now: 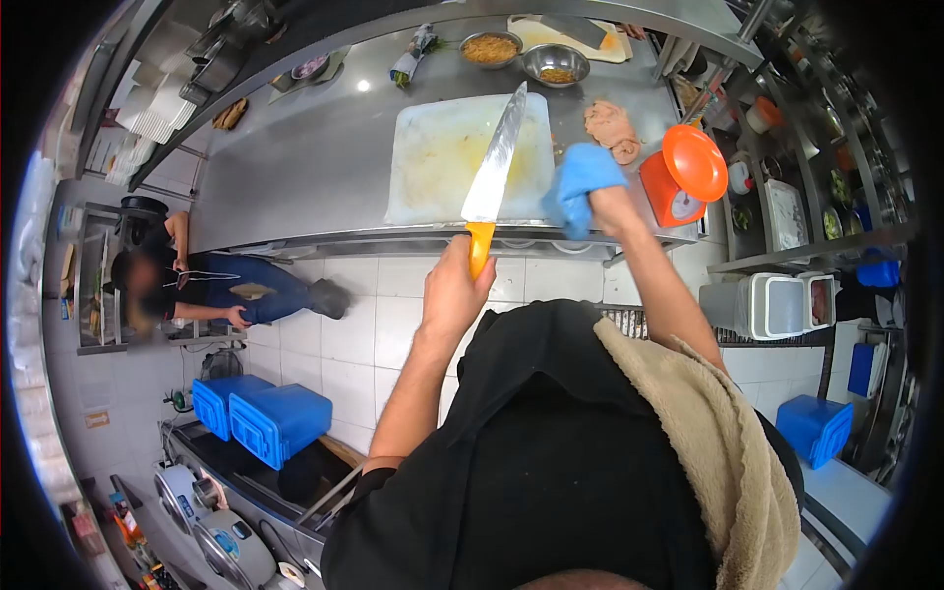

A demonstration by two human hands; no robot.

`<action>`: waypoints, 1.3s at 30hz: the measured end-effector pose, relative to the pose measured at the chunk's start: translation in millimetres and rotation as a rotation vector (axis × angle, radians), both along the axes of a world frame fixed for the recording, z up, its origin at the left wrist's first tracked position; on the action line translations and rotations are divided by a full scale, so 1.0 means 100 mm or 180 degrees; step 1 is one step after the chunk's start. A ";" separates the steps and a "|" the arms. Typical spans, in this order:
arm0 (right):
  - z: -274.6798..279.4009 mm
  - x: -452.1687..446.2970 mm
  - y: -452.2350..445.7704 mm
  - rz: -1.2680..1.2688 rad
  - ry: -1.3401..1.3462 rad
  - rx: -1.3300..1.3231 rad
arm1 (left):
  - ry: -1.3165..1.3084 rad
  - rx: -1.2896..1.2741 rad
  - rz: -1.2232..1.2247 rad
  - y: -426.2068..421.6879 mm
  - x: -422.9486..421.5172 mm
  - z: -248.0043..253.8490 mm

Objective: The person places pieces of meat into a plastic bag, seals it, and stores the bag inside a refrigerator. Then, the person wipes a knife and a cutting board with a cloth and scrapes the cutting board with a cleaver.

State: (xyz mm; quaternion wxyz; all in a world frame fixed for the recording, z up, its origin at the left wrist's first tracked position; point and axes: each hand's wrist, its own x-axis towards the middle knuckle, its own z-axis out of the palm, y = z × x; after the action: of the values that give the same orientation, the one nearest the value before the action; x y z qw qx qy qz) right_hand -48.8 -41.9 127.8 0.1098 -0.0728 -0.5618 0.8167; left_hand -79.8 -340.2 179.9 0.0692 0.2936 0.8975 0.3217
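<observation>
My left hand point(454, 285) is closed around the yellow handle of a large kitchen knife point(497, 162), whose wide blade points away from me over a white cutting board point(418, 147). Yellowish stains mark the board. In my right hand point(612, 208) is a blue cloth point(580, 187), bunched up and slightly blurred, just off the board's right edge. Behind the cloth, a crumpled peach-coloured cloth point(612, 131) lies on the steel counter. To the right of my right hand stands an orange kitchen scale point(678, 182) with a round dish on top.
Two metal bowls point(558, 67) of shredded food sit at the counter's back, near a second board point(565, 37) with another knife. A wrapped bundle of greens point(413, 57) lies left of them. A person point(236, 285) stands at far left holding tongs. Shelves point(826, 147) line the right.
</observation>
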 end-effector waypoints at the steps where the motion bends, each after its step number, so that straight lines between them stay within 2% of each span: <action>1: 0.02 -0.01 -0.20 -0.0161 0.0064 -0.0093 | 0.0011 0.0004 0.0010 0.04 0.00 -0.02; 2: 0.03 -0.03 -0.39 -0.0327 0.0128 -0.0184 | 0.0021 0.0010 0.0015 0.08 0.00 -0.03; 6: 0.10 -0.06 -0.78 0.0623 0.0348 0.0354 | 0.0124 0.0012 -0.0148 0.26 0.02 -0.09; 9: 0.10 -0.07 -1.05 0.0207 0.0013 -0.0235 | 0.0185 -0.0061 -0.0321 0.37 0.05 -0.20; 15: 0.10 -0.09 -0.89 -0.0165 -0.0086 -0.0222 | -0.0085 0.0043 -0.0471 0.39 0.14 -0.10; 18: 0.02 -0.19 -0.58 -0.0533 0.0484 0.0254 | -0.0104 0.0094 -0.0574 0.27 0.27 0.01; 22: 0.17 -0.21 -0.17 -0.1864 -0.0229 0.0665 | -0.0227 -0.0073 -0.0828 0.02 0.36 0.18; 23: 0.11 -0.26 0.00 -0.2198 -0.0002 0.1308 | -0.0272 -0.0121 -0.0870 -0.06 0.38 0.22; 25: 0.04 -0.26 0.37 -0.2237 0.0178 0.2107 | -0.0365 -0.0214 -0.0948 -0.23 0.39 0.29; 26: 0.15 -0.13 0.43 -0.1991 0.0101 0.1772 | -0.0262 -0.0105 -0.1073 -0.34 0.37 0.29; 27: 0.26 -0.01 0.49 -0.1766 0.0004 0.1439 | -0.0622 0.0022 -0.1048 -0.45 0.34 0.27; 28: 0.52 0.13 0.45 -0.1561 -0.0113 0.0631 | -0.0972 0.0151 -0.1004 -0.55 0.28 0.23; 29: 0.55 0.21 0.43 -0.1378 -0.0203 0.0357 | -0.1317 0.0282 -0.0936 -0.65 0.23 0.21; 30: 0.58 0.29 0.41 -0.1208 -0.0307 0.0086 | -0.2654 0.0657 -0.0629 -0.69 0.15 0.25; 32: 0.47 0.41 0.41 -0.0983 -0.0436 0.0619 | -0.3217 0.1372 -0.0714 -0.69 0.02 0.18; 35: 0.26 0.45 0.06 -0.1706 -0.0126 0.1237 | -0.4006 0.2242 -0.0680 -0.56 -0.15 0.06; 37: 0.20 0.44 0.02 -0.1334 0.0221 0.3967 | -0.4259 0.2527 -0.0652 -0.48 -0.24 0.01; 39: 0.31 0.42 -0.16 -0.0780 0.0624 0.4942 | -0.4318 0.2553 -0.0614 -0.41 -0.29 -0.06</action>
State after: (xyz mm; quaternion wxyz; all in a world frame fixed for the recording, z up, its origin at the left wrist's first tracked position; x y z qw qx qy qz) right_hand -6.9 -58.3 158.8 0.2673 0.0356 -0.9467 0.1760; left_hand -108.9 -381.1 173.7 0.5174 0.1126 0.4459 0.7217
